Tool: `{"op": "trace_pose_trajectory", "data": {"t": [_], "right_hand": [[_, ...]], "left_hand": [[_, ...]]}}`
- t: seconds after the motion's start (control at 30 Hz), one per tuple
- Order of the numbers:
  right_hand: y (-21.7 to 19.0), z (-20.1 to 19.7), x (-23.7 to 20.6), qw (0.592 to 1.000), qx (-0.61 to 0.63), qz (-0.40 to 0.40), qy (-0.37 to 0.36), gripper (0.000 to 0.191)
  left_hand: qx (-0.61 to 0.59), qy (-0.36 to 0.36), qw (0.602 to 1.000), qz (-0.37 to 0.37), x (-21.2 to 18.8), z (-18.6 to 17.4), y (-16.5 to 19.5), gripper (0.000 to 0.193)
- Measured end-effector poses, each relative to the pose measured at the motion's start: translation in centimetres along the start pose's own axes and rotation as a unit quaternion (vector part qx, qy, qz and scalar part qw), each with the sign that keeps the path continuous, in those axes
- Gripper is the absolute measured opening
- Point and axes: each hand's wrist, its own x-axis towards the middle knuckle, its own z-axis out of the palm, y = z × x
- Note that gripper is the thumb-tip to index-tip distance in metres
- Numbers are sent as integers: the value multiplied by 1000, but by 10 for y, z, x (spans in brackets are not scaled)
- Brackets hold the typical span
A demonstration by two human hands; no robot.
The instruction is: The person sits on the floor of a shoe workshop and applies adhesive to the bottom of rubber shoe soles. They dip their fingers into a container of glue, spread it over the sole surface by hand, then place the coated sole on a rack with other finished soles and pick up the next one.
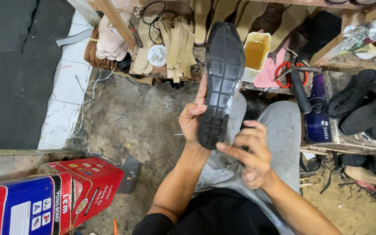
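A black rubber shoe sole (pixel 221 78) stands nearly upright at the centre, tread side toward me, its edges shiny and wet. My left hand (pixel 192 118) grips its lower left edge, fingers wrapped behind it. My right hand (pixel 250 153) is at the sole's lower right corner, fingers bent, the fingertips touching the heel edge. Whether that hand pinches anything small is hidden. Below them are my knees in grey trousers (pixel 279 130).
A red and blue can (pixel 48 198) lies at the lower left. Stacks of beige insoles and strips (pixel 170 41) sit on a low wooden shelf ahead, beside a yellowish tub of liquid (pixel 256 52) and red-handled scissors (pixel 289 72). Black shoes (pixel 362 104) pile at the right.
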Motion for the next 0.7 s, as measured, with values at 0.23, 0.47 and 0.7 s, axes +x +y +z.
{"op": "trace_pose_trajectory", "data": {"t": [0.23,0.47,0.7], "right_hand": [[-2,2,-2,997,-48,56,12,77],[-24,16,-11,993,-34,103,41,75],[-12,13,3,802,437,387,128,66]], "left_hand": [[27,0,997,72,7,19,-12,92],[290,-24,888,356,10,7,-18,93],[385,7,808,446,-6,-1,-30,73]]}}
